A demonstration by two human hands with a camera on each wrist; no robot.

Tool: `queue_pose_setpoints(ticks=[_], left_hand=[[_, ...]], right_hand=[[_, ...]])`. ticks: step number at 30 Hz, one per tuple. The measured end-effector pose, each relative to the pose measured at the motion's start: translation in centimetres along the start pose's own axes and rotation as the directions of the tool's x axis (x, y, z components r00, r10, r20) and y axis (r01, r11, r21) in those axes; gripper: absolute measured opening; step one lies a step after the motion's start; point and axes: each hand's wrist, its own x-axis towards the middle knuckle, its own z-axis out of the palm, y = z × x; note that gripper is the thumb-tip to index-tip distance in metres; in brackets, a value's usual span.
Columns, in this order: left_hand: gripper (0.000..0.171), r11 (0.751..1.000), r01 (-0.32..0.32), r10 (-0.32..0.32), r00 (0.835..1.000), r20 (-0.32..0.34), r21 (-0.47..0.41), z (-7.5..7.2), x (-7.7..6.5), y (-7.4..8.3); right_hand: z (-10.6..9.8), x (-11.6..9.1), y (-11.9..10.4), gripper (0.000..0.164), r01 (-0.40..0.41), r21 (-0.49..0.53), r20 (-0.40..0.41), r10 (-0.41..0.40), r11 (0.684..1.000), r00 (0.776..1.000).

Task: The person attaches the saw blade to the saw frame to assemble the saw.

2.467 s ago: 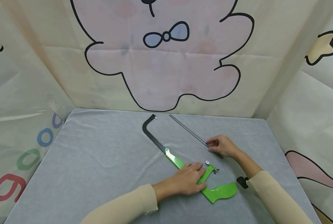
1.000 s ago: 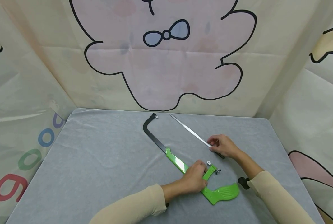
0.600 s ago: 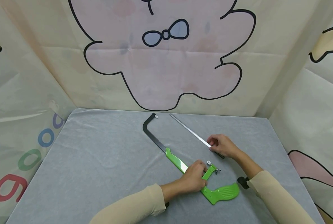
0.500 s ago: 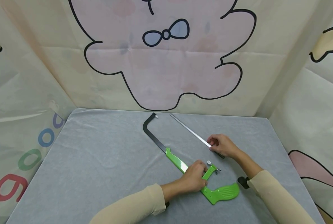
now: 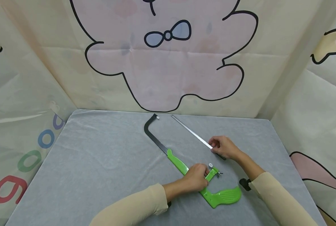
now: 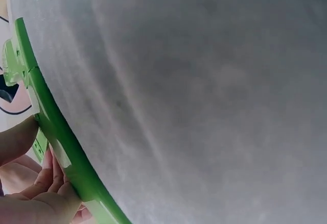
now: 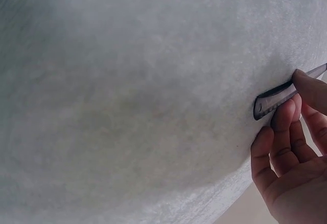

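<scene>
A hacksaw frame (image 5: 177, 161) with a black hooked far end and a green grip lies diagonally on the table in the head view. My left hand (image 5: 195, 178) grips its green bar just beyond the handle; in the left wrist view the thumb and fingers stand on either side of the bar (image 6: 66, 140). To the right is a long thin toothed hacksaw blade (image 5: 192, 132), its bright face showing. My right hand (image 5: 225, 147) pinches the blade near its near end. The holed tip of the blade (image 7: 265, 104) sticks out past the thumb in the right wrist view.
A short green arm with a wing nut (image 5: 219, 173) juts up from the frame between my hands. Grey cloth covers the table (image 5: 105, 157). A printed fabric wall (image 5: 168, 78) rises behind its back edge, with more fabric at both sides.
My left hand, earlier spread flat over the frame, now has its fingers curled round the bar. The blade has turned from dark to bright face. Lately the frame's handle end has tipped slightly.
</scene>
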Motion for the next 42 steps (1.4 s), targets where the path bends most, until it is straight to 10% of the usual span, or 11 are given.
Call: queue_pose_setpoints(ticks=[42], left_hand=[[0.02,0.998,0.064,-0.064,0.996,0.058,0.008,-0.19,0.03,0.27]], right_hand=[[-0.13,0.45,-0.82,0.014,-0.04,0.027,0.084,0.038,0.999,0.996]])
